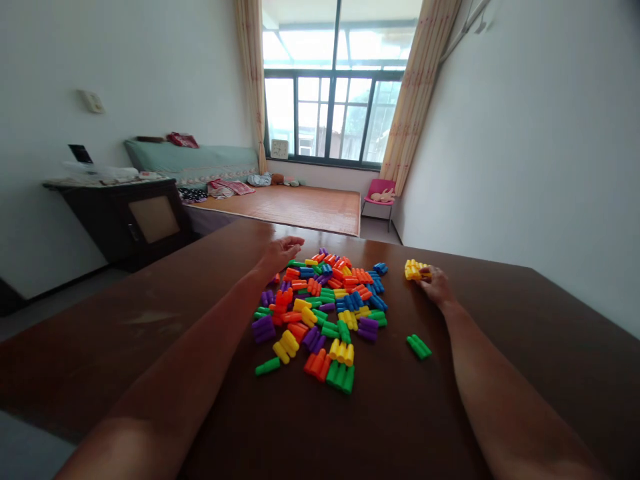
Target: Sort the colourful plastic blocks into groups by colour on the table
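Note:
A heap of plastic bullet-shaped building blocks (327, 298) in red-orange, yellow, green, blue and purple lies on the brown table (400, 413). At the heap's far left edge is my left hand (283, 252), its fingers stretched out and nothing seen in them. Right of the heap, my right hand (438, 287) has its fingers closed on the near side of a small cluster of yellow building blocks (415, 269). Whether that cluster rests on the table I cannot tell. A green building block (419, 347) lies alone, nearer to me than my right hand.
Beyond the table stands a bed (310, 203) with clothes on it. A dark cabinet (145, 217) is at the left. Under the window (330, 120), to the right, is a pink chair (381, 190) with a soft toy on it. White walls flank both sides.

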A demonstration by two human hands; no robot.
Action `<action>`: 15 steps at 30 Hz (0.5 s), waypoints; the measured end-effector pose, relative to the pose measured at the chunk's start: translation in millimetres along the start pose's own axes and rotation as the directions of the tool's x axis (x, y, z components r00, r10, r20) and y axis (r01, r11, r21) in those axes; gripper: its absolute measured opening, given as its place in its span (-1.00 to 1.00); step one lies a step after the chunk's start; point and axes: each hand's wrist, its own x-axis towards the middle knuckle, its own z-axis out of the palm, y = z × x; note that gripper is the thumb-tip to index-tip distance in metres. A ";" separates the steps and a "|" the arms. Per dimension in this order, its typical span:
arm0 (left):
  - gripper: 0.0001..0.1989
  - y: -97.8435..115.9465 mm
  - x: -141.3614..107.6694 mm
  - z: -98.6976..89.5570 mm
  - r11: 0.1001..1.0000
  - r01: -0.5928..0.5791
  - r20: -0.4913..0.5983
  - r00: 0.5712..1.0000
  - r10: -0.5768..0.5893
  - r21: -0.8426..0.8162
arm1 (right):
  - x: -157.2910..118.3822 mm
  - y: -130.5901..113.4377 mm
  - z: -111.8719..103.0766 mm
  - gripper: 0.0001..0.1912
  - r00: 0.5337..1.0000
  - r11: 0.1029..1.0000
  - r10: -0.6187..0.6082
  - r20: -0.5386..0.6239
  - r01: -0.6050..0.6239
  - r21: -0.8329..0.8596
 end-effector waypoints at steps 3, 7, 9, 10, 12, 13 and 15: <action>-0.62 -18.3 6.2 -2.1 0.991 0.016 -0.007 1.000 -0.015 0.134 | 2.0 -0.2 -2.7 -0.71 0.993 0.996 -0.065 -0.095 0.060 -0.061; -0.72 -37.6 20.2 16.0 0.902 -0.051 0.131 0.991 -0.006 0.428 | 2.4 -8.8 -11.5 -0.67 0.966 0.987 -0.096 -0.241 0.061 -0.147; -0.73 -41.3 30.4 26.8 0.844 -0.067 0.189 0.981 -0.041 0.533 | 2.1 -16.1 -15.3 -0.67 0.962 0.984 -0.107 -0.251 0.066 -0.165; -0.74 -42.0 36.0 30.8 0.821 -0.064 0.203 0.977 -0.064 0.567 | 2.0 -20.3 -16.9 -0.67 0.962 0.982 -0.118 -0.245 0.077 -0.171; -0.78 -42.0 47.0 34.8 0.793 -0.047 0.218 0.970 -0.109 0.607 | 1.7 -30.3 -19.6 -0.67 0.964 0.979 -0.145 -0.224 0.107 -0.174; -0.80 -41.6 52.0 35.1 0.785 -0.037 0.220 0.967 -0.127 0.619 | 1.5 -36.1 -20.6 -0.67 0.964 0.977 -0.158 -0.213 0.122 -0.172; -0.81 -40.0 59.6 33.7 0.766 -0.020 0.221 0.962 -0.159 0.642 | 0.8 -49.3 -21.6 -0.67 0.964 0.975 -0.186 -0.187 0.158 -0.158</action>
